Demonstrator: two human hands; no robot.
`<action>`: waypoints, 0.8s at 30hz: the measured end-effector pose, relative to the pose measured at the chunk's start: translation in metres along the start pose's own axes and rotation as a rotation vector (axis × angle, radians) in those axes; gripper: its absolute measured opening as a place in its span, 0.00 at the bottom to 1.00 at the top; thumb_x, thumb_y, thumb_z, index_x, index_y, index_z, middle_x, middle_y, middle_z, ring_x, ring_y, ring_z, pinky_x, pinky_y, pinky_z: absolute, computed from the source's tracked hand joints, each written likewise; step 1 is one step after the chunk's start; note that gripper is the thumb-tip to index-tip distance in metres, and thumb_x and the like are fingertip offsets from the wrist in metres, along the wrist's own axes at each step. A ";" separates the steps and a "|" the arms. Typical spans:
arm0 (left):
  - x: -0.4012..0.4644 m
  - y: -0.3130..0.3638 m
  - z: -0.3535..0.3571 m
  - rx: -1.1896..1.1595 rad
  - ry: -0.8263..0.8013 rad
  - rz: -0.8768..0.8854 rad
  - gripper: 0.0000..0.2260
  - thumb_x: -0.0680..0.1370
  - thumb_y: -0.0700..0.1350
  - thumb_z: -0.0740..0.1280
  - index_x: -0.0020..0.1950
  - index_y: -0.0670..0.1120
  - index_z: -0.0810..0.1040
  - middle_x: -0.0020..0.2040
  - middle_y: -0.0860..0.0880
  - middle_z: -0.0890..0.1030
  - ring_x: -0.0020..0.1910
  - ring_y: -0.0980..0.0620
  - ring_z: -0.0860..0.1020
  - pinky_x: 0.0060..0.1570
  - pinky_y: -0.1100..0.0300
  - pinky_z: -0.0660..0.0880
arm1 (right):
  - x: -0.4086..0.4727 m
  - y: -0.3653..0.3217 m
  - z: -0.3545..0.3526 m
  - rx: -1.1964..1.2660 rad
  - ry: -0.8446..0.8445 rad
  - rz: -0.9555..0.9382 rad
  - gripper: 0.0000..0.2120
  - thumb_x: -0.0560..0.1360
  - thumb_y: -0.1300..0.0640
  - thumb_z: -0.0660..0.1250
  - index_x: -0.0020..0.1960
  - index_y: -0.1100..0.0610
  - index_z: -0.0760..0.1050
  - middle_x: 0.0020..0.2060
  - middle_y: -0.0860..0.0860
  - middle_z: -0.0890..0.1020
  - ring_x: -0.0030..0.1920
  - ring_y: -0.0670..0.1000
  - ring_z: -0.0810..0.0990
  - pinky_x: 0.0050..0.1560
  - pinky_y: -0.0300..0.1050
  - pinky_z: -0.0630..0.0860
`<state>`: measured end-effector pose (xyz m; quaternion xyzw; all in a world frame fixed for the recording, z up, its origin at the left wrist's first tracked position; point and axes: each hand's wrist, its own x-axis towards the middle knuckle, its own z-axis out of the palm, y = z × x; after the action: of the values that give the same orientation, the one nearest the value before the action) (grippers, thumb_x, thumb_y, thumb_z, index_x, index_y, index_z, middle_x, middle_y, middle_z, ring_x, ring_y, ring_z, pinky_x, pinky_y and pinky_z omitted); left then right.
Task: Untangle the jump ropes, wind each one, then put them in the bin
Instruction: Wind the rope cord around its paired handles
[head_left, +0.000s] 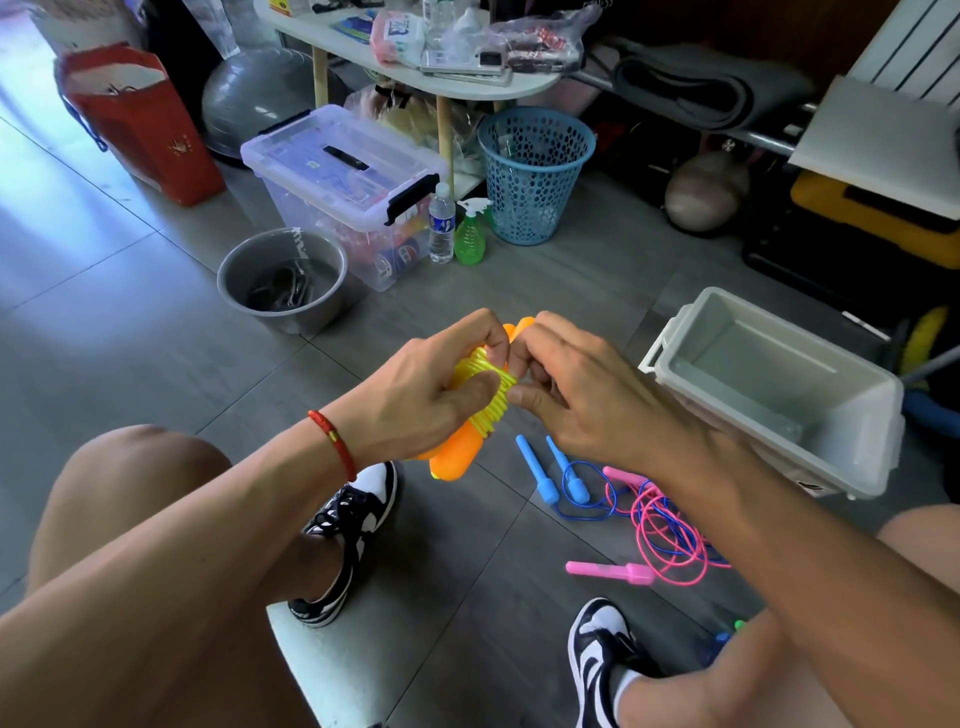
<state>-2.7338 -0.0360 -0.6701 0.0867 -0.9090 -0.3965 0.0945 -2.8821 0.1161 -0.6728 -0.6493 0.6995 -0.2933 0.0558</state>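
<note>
Two hands: both closed on one bundle, above floor centre.
Left hand (415, 397): gripping orange handles (451, 458), thumb pressed on coils.
Yellow rope (488, 395): wound tightly around handles.
Right hand (576, 400): fingertips pinching rope end.
Blue rope (574, 486), pink rope (660, 540): tangled, on floor below right hand.
Bin (878, 441): right edge of floor, open, tilted.

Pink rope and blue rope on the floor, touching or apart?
Touching. The head view shows the pink rope and blue rope looped over and through each other in one tangle on the floor.
</note>
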 end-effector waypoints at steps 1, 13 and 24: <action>0.000 -0.001 0.001 -0.009 -0.007 -0.011 0.06 0.78 0.48 0.62 0.53 0.54 0.68 0.40 0.41 0.77 0.37 0.41 0.74 0.38 0.43 0.75 | 0.000 0.000 0.001 -0.001 0.003 -0.004 0.08 0.79 0.52 0.68 0.49 0.55 0.72 0.44 0.42 0.66 0.38 0.48 0.69 0.40 0.54 0.74; 0.001 0.003 0.007 -0.242 -0.066 -0.138 0.13 0.76 0.46 0.63 0.59 0.50 0.66 0.47 0.36 0.78 0.42 0.33 0.81 0.40 0.34 0.79 | -0.001 -0.001 -0.002 -0.026 -0.044 0.024 0.07 0.80 0.53 0.62 0.52 0.57 0.70 0.47 0.47 0.69 0.40 0.57 0.75 0.43 0.59 0.75; 0.001 0.009 0.013 -0.213 0.011 -0.134 0.11 0.74 0.47 0.65 0.54 0.50 0.67 0.42 0.35 0.79 0.39 0.34 0.80 0.37 0.38 0.78 | 0.001 -0.002 -0.014 -0.280 -0.112 -0.096 0.11 0.82 0.49 0.58 0.51 0.57 0.71 0.43 0.49 0.70 0.32 0.56 0.74 0.35 0.47 0.69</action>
<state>-2.7390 -0.0212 -0.6715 0.1388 -0.8535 -0.4956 0.0813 -2.8873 0.1196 -0.6596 -0.6988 0.6975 -0.1583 -0.0104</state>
